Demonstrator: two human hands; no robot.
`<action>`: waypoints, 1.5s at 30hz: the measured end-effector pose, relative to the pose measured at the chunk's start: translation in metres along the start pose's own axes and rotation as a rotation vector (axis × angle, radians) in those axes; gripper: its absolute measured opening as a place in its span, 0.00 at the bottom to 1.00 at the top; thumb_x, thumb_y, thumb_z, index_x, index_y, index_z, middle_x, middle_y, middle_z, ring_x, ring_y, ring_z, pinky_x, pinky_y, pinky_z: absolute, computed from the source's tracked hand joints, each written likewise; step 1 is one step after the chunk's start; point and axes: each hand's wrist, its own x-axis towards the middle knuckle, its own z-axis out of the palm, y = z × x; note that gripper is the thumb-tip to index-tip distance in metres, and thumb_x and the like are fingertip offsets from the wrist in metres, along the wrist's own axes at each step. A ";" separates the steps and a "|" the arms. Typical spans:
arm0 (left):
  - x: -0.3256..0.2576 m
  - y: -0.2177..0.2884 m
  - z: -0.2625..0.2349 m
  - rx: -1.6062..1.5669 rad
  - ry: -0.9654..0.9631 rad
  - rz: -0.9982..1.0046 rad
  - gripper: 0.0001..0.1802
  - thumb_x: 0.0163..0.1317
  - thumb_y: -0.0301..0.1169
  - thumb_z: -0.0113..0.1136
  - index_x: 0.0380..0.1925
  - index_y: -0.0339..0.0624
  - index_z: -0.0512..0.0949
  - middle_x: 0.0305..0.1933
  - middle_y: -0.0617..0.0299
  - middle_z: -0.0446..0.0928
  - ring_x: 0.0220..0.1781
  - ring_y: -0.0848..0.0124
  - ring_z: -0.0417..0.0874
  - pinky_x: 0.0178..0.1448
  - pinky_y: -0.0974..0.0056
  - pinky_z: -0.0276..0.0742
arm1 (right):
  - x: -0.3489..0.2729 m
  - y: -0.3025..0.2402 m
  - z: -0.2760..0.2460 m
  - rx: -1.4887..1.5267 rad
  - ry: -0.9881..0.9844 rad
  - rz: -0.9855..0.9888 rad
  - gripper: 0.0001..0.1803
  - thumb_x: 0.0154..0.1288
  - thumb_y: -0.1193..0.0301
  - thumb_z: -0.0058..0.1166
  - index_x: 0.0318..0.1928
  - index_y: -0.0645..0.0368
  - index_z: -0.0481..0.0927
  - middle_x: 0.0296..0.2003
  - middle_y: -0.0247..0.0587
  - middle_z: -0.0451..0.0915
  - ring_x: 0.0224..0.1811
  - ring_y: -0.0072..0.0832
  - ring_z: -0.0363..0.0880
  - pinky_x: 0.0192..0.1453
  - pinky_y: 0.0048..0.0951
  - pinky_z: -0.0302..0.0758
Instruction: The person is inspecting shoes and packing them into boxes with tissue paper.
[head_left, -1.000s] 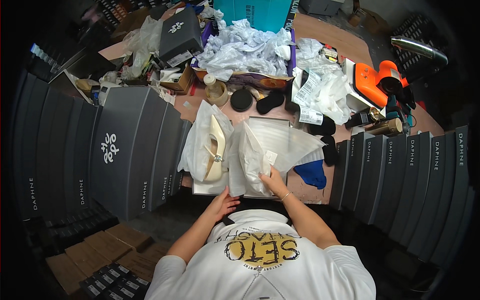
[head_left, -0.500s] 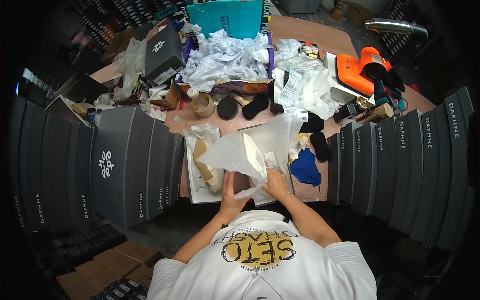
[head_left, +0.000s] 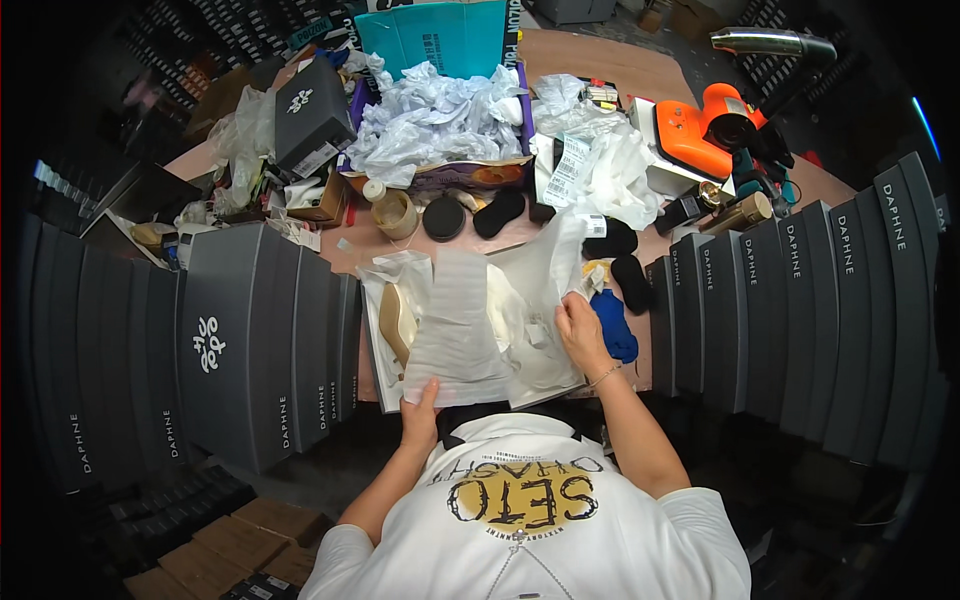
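A thin white wrapping sheet (head_left: 455, 335) spreads over the middle of an open shoe box and partly covers a white shoe (head_left: 497, 295). At the near left corner, my left hand (head_left: 421, 418) pinches the sheet's edge between thumb and fingers. My right hand (head_left: 583, 335) has its fingers closed on the sheet's right side, by the box's right edge. A beige shoe (head_left: 393, 322) lies to the left in white paper, its right part hidden by the sheet. The far right of the sheet stands up in a raised fold.
Dark grey shoe boxes stand in rows at left (head_left: 235, 340) and right (head_left: 815, 320). Behind are a purple carton (head_left: 527, 115) of crumpled paper, a jar (head_left: 394, 213), a round black tin (head_left: 443, 218) and an orange device (head_left: 690, 135). A blue cloth (head_left: 613, 325) lies right of my right hand.
My hands have moved apart, the left one nearer and leftward, the right one rightward and farther away. The sheet, bunched up before, is now spread out over the box. The view has shifted slightly.
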 end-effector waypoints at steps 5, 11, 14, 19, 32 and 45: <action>-0.006 0.002 -0.001 -0.221 -0.065 -0.076 0.17 0.65 0.26 0.56 0.53 0.34 0.70 0.50 0.55 0.76 0.48 0.63 0.82 0.50 0.58 0.83 | 0.012 -0.005 -0.015 0.165 0.072 0.097 0.08 0.66 0.70 0.53 0.34 0.63 0.72 0.22 0.50 0.74 0.24 0.46 0.74 0.30 0.36 0.71; -0.002 -0.002 -0.008 -0.216 -0.127 -0.124 0.16 0.65 0.27 0.58 0.51 0.34 0.71 0.48 0.55 0.77 0.44 0.64 0.83 0.48 0.60 0.83 | 0.018 0.027 -0.095 -0.496 0.179 -0.046 0.08 0.60 0.73 0.57 0.38 0.62 0.75 0.34 0.51 0.76 0.32 0.50 0.77 0.36 0.45 0.74; -0.007 0.005 -0.009 -0.145 -0.179 -0.177 0.16 0.63 0.29 0.60 0.49 0.34 0.72 0.45 0.56 0.79 0.41 0.65 0.84 0.45 0.60 0.83 | 0.006 -0.037 -0.072 -0.136 -0.048 0.056 0.15 0.58 0.69 0.60 0.43 0.63 0.75 0.38 0.50 0.77 0.36 0.48 0.78 0.40 0.43 0.75; -0.002 0.013 -0.002 -0.041 -0.250 -0.139 0.16 0.64 0.35 0.60 0.46 0.35 0.75 0.42 0.56 0.80 0.40 0.68 0.84 0.42 0.65 0.81 | -0.057 0.000 0.055 -0.442 -0.355 -0.057 0.25 0.53 0.64 0.63 0.47 0.65 0.73 0.38 0.54 0.77 0.42 0.46 0.78 0.48 0.43 0.75; -0.001 0.042 0.040 0.605 -0.770 0.252 0.21 0.67 0.38 0.55 0.52 0.32 0.75 0.55 0.51 0.75 0.56 0.65 0.76 0.61 0.65 0.68 | -0.051 0.026 0.080 0.033 -0.413 0.001 0.30 0.54 0.63 0.60 0.54 0.68 0.71 0.48 0.58 0.75 0.53 0.52 0.73 0.59 0.42 0.69; 0.076 -0.015 0.105 0.651 -0.382 0.762 0.19 0.59 0.27 0.56 0.52 0.35 0.74 0.52 0.47 0.75 0.61 0.54 0.72 0.67 0.53 0.63 | -0.036 0.013 0.061 0.303 -0.359 0.207 0.34 0.73 0.56 0.41 0.66 0.72 0.57 0.66 0.64 0.61 0.70 0.48 0.58 0.72 0.36 0.54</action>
